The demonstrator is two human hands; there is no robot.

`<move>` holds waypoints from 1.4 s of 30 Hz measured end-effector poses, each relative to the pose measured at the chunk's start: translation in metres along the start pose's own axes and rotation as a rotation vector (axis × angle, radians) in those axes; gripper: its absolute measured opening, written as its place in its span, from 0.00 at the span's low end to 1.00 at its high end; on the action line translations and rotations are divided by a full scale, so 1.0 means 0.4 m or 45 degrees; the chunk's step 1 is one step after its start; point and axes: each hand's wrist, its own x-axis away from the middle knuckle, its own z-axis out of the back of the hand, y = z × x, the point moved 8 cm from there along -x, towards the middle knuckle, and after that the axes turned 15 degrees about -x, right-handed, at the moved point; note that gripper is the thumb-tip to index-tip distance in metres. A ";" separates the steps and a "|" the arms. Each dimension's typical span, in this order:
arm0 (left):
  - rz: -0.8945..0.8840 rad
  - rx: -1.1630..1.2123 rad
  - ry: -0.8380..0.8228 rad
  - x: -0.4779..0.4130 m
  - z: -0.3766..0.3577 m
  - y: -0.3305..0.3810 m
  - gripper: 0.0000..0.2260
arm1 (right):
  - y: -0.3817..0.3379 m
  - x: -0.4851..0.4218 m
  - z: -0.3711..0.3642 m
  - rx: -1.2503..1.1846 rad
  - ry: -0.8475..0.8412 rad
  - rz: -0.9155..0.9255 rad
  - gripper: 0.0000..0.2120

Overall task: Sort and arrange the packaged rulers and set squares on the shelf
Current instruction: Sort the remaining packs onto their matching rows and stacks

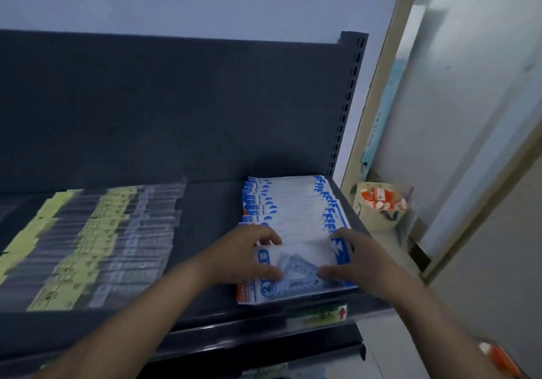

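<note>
The left hand (252, 257) and the right hand (353, 257) both grasp the front packet (305, 261), one at each end. Their fingers curl over its upper edge and their thumbs press on its printed face. This two-sided hold seems meant to keep the thin, slippery sleeve square as it is tipped against the row of set-square packets (293, 202) just behind it (a blue triangle shows through the clear window, so it belongs with them). The packets in that row overlap like shingles, each showing its blue header, probably so any one can be seen and lifted from the front. The held packet sits at the row's near end and appears to lie over another packet flat beneath it. Left of the row, across a bare strip of shelf (205, 226), the ruler packets (96, 240) lie in their own overlapped band with yellow cards, each kind kept apart. Below the row's near end, a price label (316, 314) is clipped to the shelf lip. Right of the row, off the shelf, stands a bin (381, 202) of orange-and-white boxes.
</note>
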 end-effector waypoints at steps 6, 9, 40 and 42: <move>0.088 -0.234 0.134 0.023 0.011 0.013 0.25 | -0.018 -0.015 -0.002 0.180 -0.143 0.150 0.33; 0.096 -0.407 0.293 0.077 0.047 0.023 0.30 | -0.097 -0.005 -0.023 0.462 -0.052 0.315 0.34; 1.289 -0.935 0.401 1.724 0.497 -1.055 0.38 | -1.206 0.334 -1.579 0.213 -0.626 1.016 0.28; 1.322 -0.895 0.397 1.761 0.511 -1.154 0.33 | -1.248 0.314 -1.659 0.193 -0.649 1.015 0.27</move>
